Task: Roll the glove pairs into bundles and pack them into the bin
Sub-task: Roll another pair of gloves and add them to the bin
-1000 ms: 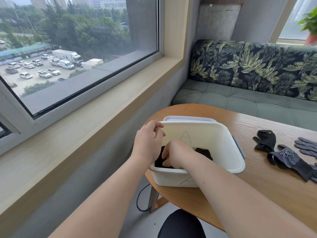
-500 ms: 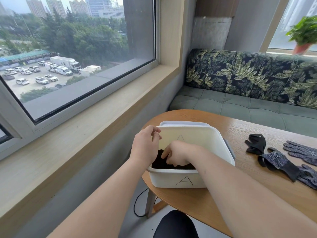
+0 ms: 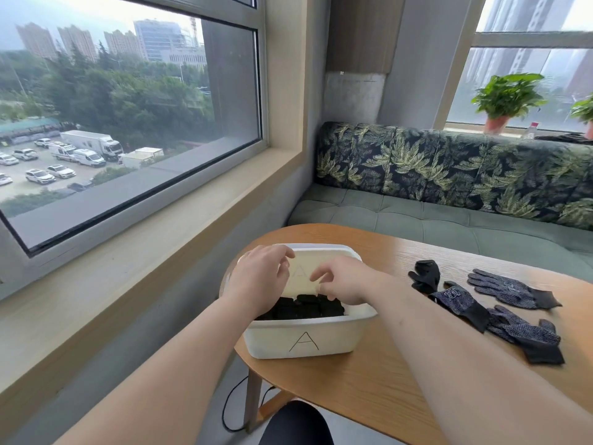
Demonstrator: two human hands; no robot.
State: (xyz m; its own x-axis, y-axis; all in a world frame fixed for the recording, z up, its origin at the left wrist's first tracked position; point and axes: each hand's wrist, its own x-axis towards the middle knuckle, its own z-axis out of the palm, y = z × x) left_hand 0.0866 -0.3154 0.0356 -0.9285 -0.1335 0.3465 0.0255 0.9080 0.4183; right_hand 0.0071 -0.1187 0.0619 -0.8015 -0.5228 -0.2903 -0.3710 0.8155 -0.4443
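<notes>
we see a wide window (image 3: 128, 123) on the left, looking out on trees and a car park. a green sofa (image 3: 449, 220) with leaf-print back cushions runs along the far wall. in front of it stands the round wooden counter (image 3: 369, 387).

near the counter's left edge sits the white bin (image 3: 337, 342), with a letter a drawn on its near wall and another on the inside of its far wall. both our forearms reach in over the bin from the near side.

the left hand (image 3: 260, 281) hangs over the bin's left part. its fingers are loosely bent and a little apart, with nothing between them. the right hand (image 3: 346, 281) hangs over the right part, fingers bent downward and grasping nothing. we cannot tell whether its fingertips touch what lies under them.

on the bin's floor lie the dark glove bundles (image 3: 305, 308), packed close side by side.

to the right of the bin, well apart from it, loose gloves lie flat on the counter:
- a black glove (image 3: 425, 279), nearest the bin
- a dotted dark-blue glove (image 3: 459, 303) just beside it
- another dotted glove (image 3: 510, 289) farther back
- a fourth glove (image 3: 526, 338) nearest us

a potted plant (image 3: 507, 97) stands on the far sill. a thin black cable (image 3: 231, 409) loops on the floor by the counter's leg.
</notes>
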